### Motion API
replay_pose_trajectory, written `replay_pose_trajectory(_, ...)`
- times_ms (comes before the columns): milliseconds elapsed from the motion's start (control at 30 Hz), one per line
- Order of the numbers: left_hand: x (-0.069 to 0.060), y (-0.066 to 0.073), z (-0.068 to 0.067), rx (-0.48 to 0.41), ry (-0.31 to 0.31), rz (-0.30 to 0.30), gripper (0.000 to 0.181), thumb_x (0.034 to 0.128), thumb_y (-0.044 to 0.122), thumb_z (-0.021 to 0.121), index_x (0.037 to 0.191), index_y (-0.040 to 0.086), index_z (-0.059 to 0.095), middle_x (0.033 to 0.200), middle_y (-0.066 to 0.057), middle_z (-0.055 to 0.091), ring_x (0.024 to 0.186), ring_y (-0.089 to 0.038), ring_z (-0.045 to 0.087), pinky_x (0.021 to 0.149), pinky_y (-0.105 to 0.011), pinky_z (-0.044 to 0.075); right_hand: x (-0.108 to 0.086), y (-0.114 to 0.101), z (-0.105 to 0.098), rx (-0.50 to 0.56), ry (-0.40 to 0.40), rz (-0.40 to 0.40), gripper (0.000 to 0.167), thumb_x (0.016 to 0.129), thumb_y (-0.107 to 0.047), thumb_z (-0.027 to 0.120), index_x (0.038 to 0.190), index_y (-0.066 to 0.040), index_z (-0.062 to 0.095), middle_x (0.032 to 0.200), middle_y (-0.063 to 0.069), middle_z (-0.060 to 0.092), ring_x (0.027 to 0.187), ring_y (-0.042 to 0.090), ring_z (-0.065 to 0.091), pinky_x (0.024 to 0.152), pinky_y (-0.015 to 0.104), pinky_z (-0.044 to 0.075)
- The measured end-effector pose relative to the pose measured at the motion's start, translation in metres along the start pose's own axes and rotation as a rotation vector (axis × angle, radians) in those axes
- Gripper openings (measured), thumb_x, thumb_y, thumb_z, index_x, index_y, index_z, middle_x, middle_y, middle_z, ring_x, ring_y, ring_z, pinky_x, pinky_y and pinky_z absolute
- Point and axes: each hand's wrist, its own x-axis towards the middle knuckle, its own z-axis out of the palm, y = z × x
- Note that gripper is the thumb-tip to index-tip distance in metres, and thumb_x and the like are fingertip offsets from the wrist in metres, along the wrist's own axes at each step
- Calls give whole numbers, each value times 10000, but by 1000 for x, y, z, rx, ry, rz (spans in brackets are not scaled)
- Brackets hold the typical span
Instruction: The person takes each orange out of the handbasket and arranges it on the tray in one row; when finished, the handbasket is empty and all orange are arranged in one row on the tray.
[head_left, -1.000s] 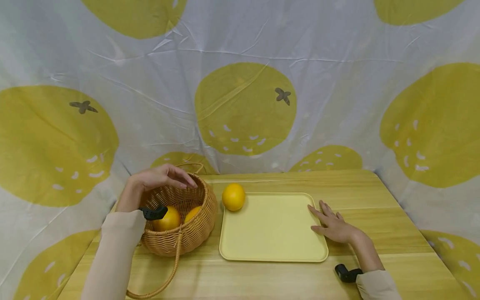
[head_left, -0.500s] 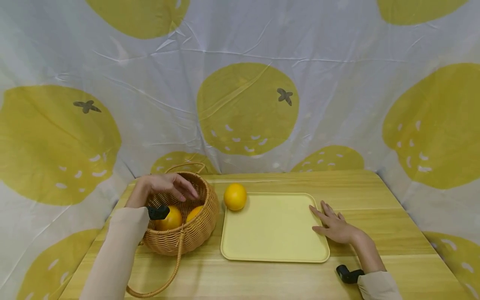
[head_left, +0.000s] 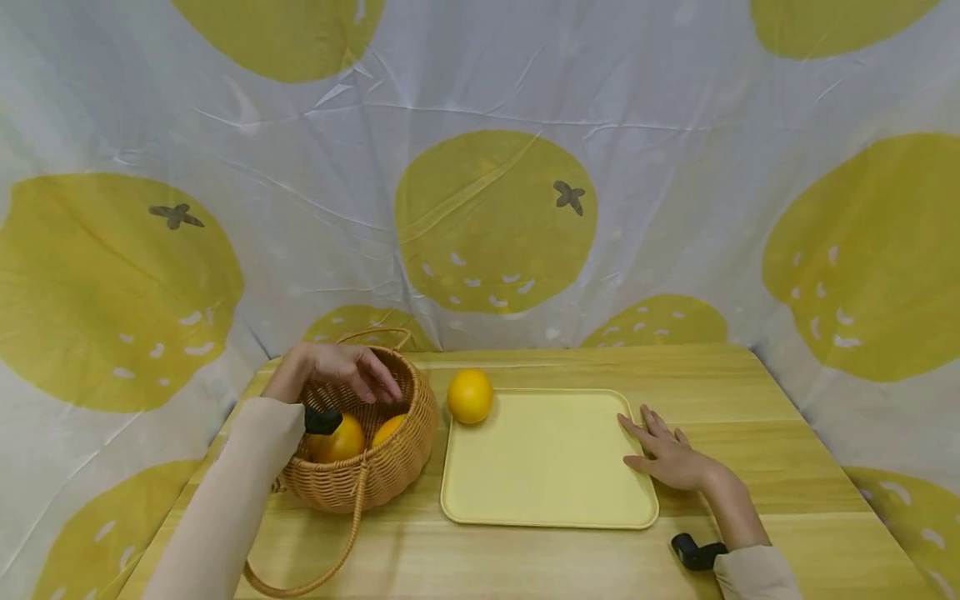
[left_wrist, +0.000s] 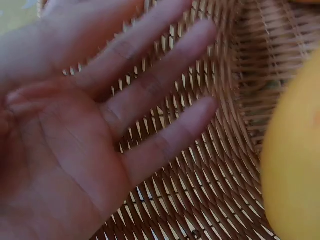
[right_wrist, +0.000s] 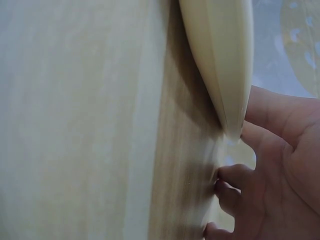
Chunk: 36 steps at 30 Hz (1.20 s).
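Note:
My left hand point(head_left: 348, 372) hangs over the mouth of a wicker basket point(head_left: 397, 462), fingers loosely extended and holding nothing. Below it in the basket lie an orange point(head_left: 342, 443) and a second orange point(head_left: 387, 427), both partly hidden. Up close in the left wrist view, the spread left hand point(left_wrist: 75, 145) is apart from a large orange point(left_wrist: 295, 160) at the right. Another orange point(head_left: 470, 397) sits at the back left corner of a pale yellow tray point(head_left: 551, 467). My right hand point(head_left: 670, 457) rests at the tray's right edge, its thumb and forefinger on the rim and its fingers extended.
The basket's front handle point(head_left: 352, 542) droops onto the wooden table point(head_left: 787, 467), and its back handle point(head_left: 375, 332) stands behind the rim. A fruit-printed cloth point(head_left: 652, 208) hangs behind the table and at its sides.
My left hand has moved slightly right and down, lower over the basket opening. The right hand, tray and oranges keep their places.

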Motion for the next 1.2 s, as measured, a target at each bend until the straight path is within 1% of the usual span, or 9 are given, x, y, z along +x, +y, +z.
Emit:
replay_pose_trajectory(100, 6, 3, 1, 7, 1, -45, 393, 1002, -45, 595, 1395, -50, 617, 1470, -235, 590, 1401, -382, 533, 1057, -308, 537, 0, 1, 0, 0, 2, 3, 747, 1064, -322, 577, 1645, -26, 213, 1667, 364, -144, 1527, 570, -174, 1117, 788, -177)
replay_pose_trajectory(233, 12, -1, 6, 6, -7, -61, 398, 991, -13, 636, 1389, -21, 637, 1441, -211, 623, 1378, -336, 570, 1050, -301, 541, 1, 0, -1, -14, 5, -1, 741, 1065, -326, 573, 1648, -38, 218, 1670, 362, -134, 1532, 567, -160, 1129, 783, -164)
replay_pose_trajectory(367, 11, -7, 13, -4, -6, -81, 380, 986, 13, 656, 1365, 2, 666, 1398, -149, 670, 1297, -227, 633, 1021, -286, 552, 4, -2, -1, -29, -4, -6, 746, 1062, -330, 579, 1648, -41, 219, 1669, 366, -126, 1535, 567, -149, 1138, 778, -153)
replay_pose_trajectory(533, 12, -7, 14, 14, 22, -140, 345, 978, 52, 682, 1321, 49, 713, 1358, -68, 705, 1164, -110, 673, 972, -280, 566, 5, -4, -1, -32, -8, 0, 750, 1064, -323, 577, 1650, -38, 206, 1668, 367, -131, 1534, 565, -157, 1132, 779, -159)
replay_pose_trajectory(633, 13, -5, 13, 11, 49, -168, 326, 969, 77, 705, 1293, 67, 736, 1341, -59, 715, 1126, -105, 688, 985, -315, 571, 5, -6, -1, -31, -3, -1, 749, 1064, -319, 578, 1648, -31, 208, 1666, 372, -128, 1533, 567, -155, 1132, 779, -160)
replay_pose_trajectory(833, 12, -7, 11, 33, 91, -187, 281, 955, 128, 738, 1225, 54, 769, 1310, -49, 729, 1166, -128, 678, 1037, -354, 549, 4, -7, -1, -16, -3, -5, 752, 1065, -314, 576, 1645, -17, 201, 1662, 376, -138, 1528, 572, -164, 1129, 779, -166)
replay_pose_trajectory(967, 14, -7, 11, 90, 134, -189, 224, 932, 167, 772, 1124, 56, 803, 1172, -14, 774, 1055, -108, 681, 982, -328, 553, 3, -6, -1, -18, 2, -3, 751, 1066, -316, 574, 1646, -18, 200, 1665, 370, -138, 1529, 571, -163, 1129, 781, -165)
replay_pose_trajectory(1100, 20, -7, 12, 138, 132, -191, 175, 922, 224, 793, 1016, 77, 805, 1008, 33, 774, 894, -86, 620, 918, -346, 526, 2, -4, -1, -23, 7, -1, 752, 1065, -322, 575, 1646, -20, 204, 1668, 365, -133, 1531, 570, -159, 1127, 784, -163)
replay_pose_trajectory(1200, 24, -9, 12, 152, 124, -199, 153, 917, 230, 800, 968, 87, 792, 941, 66, 740, 826, -87, 572, 861, -339, 499, 1, -1, 0, -25, 7, 4, 751, 1065, -327, 574, 1646, -24, 208, 1669, 365, -131, 1530, 572, -157, 1127, 784, -161)
